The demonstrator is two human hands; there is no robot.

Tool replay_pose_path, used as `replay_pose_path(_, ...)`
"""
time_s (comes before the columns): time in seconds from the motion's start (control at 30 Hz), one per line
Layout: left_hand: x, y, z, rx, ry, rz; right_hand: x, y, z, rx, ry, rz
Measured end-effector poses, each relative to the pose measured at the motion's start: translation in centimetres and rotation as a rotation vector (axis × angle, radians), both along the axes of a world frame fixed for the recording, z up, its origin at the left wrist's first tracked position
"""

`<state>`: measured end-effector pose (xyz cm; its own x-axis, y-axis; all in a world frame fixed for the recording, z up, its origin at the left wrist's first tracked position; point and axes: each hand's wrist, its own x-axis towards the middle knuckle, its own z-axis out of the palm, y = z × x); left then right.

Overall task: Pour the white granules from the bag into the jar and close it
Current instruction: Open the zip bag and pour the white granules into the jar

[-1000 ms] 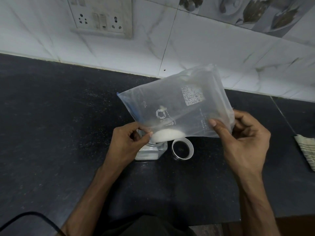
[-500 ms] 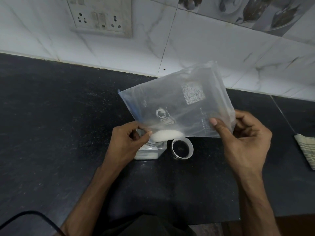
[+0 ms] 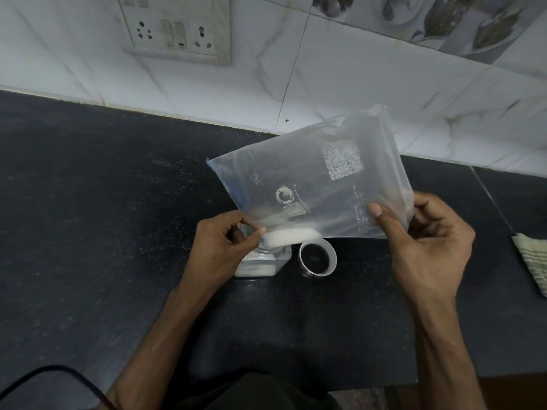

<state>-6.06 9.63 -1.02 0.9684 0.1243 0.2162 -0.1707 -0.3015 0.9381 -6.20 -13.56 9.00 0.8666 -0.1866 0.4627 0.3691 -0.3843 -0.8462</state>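
A clear plastic bag [image 3: 313, 179] with a printed square code is held tilted over the dark counter, its blue-edged mouth low at the left. White granules [image 3: 288, 235] are gathered in its lowest corner, right above a small clear square jar [image 3: 266, 263] with white granules in its bottom. My left hand [image 3: 220, 247] pinches the bag's low corner at the jar's mouth and hides most of that mouth. My right hand [image 3: 426, 247] grips the bag's lower right edge. The jar's round lid [image 3: 317, 258] lies open side up on the counter just right of the jar.
The black stone counter [image 3: 103, 217] runs to a white tiled wall with a socket plate [image 3: 174, 28] at the back. A folded striped cloth [image 3: 532, 258] lies at the right edge. A black cable [image 3: 53, 372] curves along the lower left corner.
The bag's upper right end has lifted slightly and tilted a little more toward the jar. Both hands, the jar and the lid stay where they were.
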Motion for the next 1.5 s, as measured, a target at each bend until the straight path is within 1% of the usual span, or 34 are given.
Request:
replay_pose_path(0.2,-0.01,-0.03,0.04,0.001,-0.004,-0.004,0.07,0.17,0.10,0.008,-0.038,-0.006)
replay_pose_path(1.03,0.02,0.04,0.00,0.005,0.007,-0.003,-0.09,0.47,-0.13,-0.003,-0.003,-0.034)
replay_pose_path(1.5,0.04,-0.01,-0.01,-0.008,-0.005,0.007,-0.20,0.33,-0.26,-0.005,-0.021,-0.045)
